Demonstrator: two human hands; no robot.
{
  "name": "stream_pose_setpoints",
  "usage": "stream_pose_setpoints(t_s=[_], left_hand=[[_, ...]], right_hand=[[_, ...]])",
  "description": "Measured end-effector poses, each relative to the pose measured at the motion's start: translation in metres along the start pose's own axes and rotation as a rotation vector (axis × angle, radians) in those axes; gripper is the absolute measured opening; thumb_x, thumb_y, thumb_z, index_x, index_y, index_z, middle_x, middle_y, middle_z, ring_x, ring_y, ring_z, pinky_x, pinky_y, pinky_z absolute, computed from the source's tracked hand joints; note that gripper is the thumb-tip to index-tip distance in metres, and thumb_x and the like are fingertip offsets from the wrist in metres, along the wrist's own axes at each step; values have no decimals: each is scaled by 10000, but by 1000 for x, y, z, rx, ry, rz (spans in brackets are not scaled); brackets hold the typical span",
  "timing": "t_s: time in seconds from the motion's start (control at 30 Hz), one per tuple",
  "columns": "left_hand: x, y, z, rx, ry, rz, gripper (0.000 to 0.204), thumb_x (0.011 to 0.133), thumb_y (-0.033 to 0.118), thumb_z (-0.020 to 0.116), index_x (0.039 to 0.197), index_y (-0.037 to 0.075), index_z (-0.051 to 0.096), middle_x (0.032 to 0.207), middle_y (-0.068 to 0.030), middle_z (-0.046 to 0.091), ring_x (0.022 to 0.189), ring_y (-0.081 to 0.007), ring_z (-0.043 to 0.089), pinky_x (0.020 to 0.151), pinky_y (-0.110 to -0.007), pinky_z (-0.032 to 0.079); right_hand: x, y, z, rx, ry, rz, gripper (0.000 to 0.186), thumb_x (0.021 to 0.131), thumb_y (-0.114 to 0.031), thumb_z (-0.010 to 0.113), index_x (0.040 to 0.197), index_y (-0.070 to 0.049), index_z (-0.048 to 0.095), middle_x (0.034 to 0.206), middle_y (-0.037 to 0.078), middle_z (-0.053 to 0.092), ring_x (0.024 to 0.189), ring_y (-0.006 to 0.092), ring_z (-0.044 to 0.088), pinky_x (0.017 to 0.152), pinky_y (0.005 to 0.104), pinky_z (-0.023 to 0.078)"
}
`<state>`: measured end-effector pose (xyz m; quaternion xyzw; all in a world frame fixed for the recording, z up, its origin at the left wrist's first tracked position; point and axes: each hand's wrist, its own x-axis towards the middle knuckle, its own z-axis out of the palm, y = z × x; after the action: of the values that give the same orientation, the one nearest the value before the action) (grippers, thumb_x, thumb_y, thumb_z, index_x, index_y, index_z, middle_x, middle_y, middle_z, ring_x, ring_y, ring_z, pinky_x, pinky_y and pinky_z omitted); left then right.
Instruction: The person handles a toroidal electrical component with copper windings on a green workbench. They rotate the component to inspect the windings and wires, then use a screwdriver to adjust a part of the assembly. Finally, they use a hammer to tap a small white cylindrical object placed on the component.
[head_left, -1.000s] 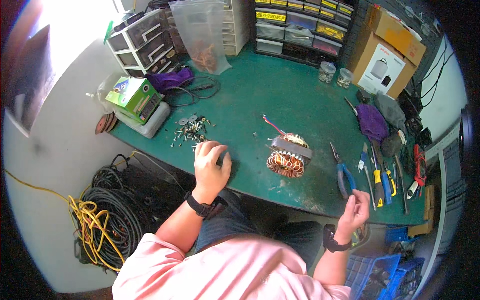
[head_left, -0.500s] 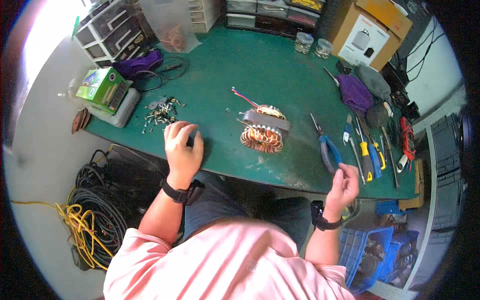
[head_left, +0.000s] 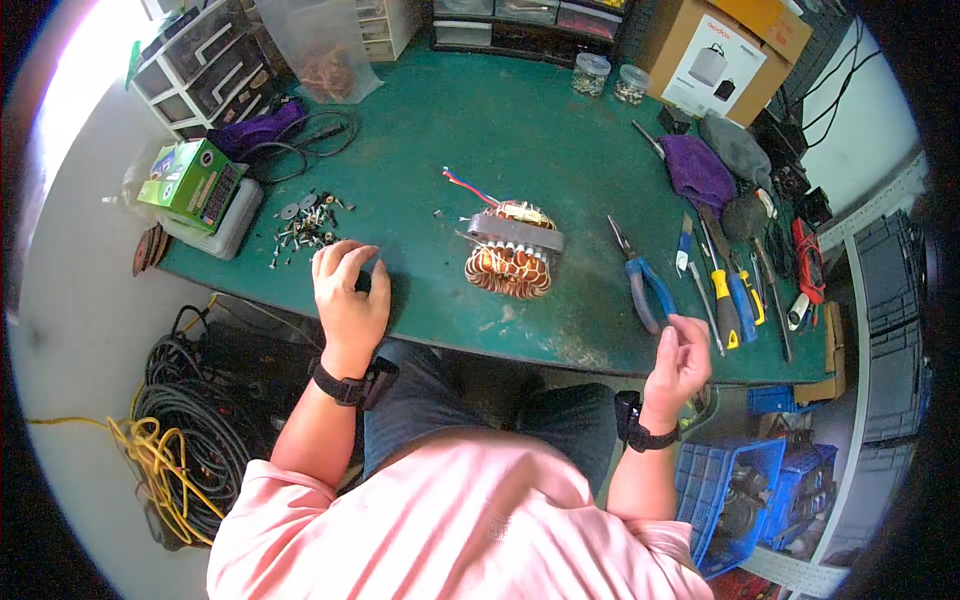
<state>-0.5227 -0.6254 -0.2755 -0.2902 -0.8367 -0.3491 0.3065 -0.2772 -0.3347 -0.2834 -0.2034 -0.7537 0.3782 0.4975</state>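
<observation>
My left hand [head_left: 350,300] rests at the table's front edge, fingers loosely bent and thumb apart, with no held object visible. Just beyond it lies a heap of screws and washers [head_left: 308,225]. My right hand [head_left: 678,368] is at the edge on the right, fingers loosely curled. Its fingertips reach the handle ends of blue-handled needle-nose pliers [head_left: 637,268]; whether they touch is unclear. The pliers lie flat, handles spread, jaws pointing away from me. Between my hands, farther in, sits a copper-wound motor stator [head_left: 508,270] with a grey metal core and red and blue leads.
Screwdrivers [head_left: 722,300], a utility knife [head_left: 685,243] and a red-handled tool [head_left: 806,262] lie at the right. Two jars [head_left: 590,74], a cardboard box [head_left: 725,62] and drawer units stand behind. A green box [head_left: 190,183] is at the left; coiled cables [head_left: 190,410] lie below.
The whole view has shifted slightly, so the table's contents appear a little farther left and higher. Both hands keep nearly the same pose; the stator and pliers stay in place.
</observation>
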Motion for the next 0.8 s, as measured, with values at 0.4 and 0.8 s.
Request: stream_pose_setpoints(t_s=[0.4, 0.8], left_hand=[[48, 64, -33, -306, -324, 158, 338, 753, -24, 729, 1085, 33, 714, 950, -132, 663, 869, -286, 642, 774, -367, 512], [62, 83, -3, -153, -396, 399, 180, 784, 7, 701, 960, 43, 709, 856, -106, 595, 837, -326, 589, 745, -415, 504]], right_hand=[[1, -3, 0, 7, -16, 15, 126, 915, -20, 638, 1035, 8, 667, 996, 53, 571, 760, 100, 474, 637, 234, 379], [2, -7, 1, 19, -12, -12, 135, 903, 5, 636, 1035, 7, 663, 984, 57, 563, 783, 123, 513, 675, 240, 422]])
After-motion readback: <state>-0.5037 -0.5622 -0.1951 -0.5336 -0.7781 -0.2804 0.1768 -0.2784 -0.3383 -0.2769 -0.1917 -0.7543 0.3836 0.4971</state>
